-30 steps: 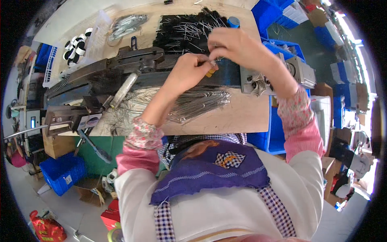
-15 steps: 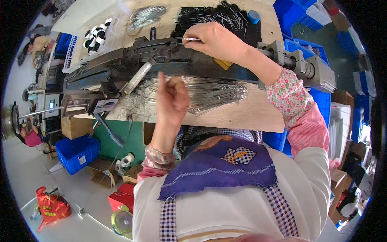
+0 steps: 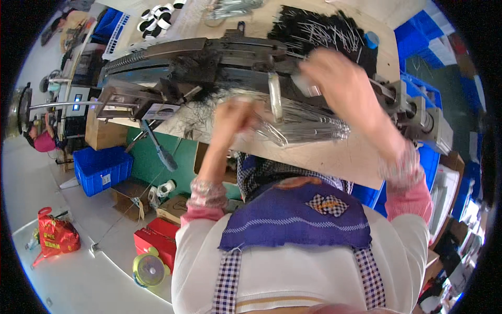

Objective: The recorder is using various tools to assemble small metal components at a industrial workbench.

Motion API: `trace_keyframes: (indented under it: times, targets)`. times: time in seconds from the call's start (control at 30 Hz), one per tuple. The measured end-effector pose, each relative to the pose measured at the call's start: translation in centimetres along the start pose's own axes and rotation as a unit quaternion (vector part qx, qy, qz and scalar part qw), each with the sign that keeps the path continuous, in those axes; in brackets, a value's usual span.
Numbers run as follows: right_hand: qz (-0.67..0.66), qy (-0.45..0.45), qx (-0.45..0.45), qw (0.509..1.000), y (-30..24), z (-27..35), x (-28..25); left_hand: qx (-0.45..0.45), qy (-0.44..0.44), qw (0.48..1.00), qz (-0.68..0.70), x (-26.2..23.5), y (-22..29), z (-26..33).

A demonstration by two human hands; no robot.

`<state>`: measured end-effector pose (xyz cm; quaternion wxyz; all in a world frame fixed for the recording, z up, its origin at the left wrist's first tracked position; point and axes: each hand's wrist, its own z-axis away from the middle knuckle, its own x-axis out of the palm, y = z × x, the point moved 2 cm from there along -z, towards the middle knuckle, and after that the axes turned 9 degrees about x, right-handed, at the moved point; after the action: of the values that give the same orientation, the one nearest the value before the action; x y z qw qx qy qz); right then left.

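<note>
My left hand (image 3: 236, 119) is at the left end of a bundle of thin silvery wires (image 3: 319, 127) on the table. Its fingers look curled together, but blur hides what is between them. My right hand (image 3: 337, 78), also smeared, is over the right part of a long dark metal machine (image 3: 238, 55). A small pale, shiny piece (image 3: 312, 90) shows beside its closed fingertips; its kind is unclear. From the machine a lever with a pale wrapped handle (image 3: 275, 97) points toward me, between my hands.
Behind the machine lies a pile of black-bristled brushes with wire stems (image 3: 324, 34), near a blue round cap (image 3: 372, 39). White and black rolls (image 3: 156, 21) sit in a bin at the back left. Metal shaft fittings (image 3: 413, 110) stand right. A blue crate (image 3: 103, 167) is on the floor.
The lever handle has swung from slanting left to pointing toward me. My left hand has closed its fingers by the wires. My right hand has come nearer, off the machine's middle. The view has shifted.
</note>
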<state>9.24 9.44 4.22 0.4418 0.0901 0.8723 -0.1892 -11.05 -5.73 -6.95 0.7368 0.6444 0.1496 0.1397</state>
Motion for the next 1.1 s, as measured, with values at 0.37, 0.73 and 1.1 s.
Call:
trace_keyframes:
  times: [0.37, 0.73, 1.1]
  targets:
    - [0.169, -0.128, 0.253, 0.944, 7.4, 8.0, 5.6, 0.069, 0.263, 0.907, 0.320, -7.1, -2.7, -0.8]
    - [0.117, -0.116, 0.260, 0.951, 6.8, 8.9, 4.7, -0.129, -0.295, 0.900, 0.295, 16.3, 6.9, -4.9]
    - [0.081, -0.121, 0.196, 0.970, 2.6, 9.4, 0.5, 0.025, -0.030, 0.966, 0.254, 14.3, 5.3, -4.8]
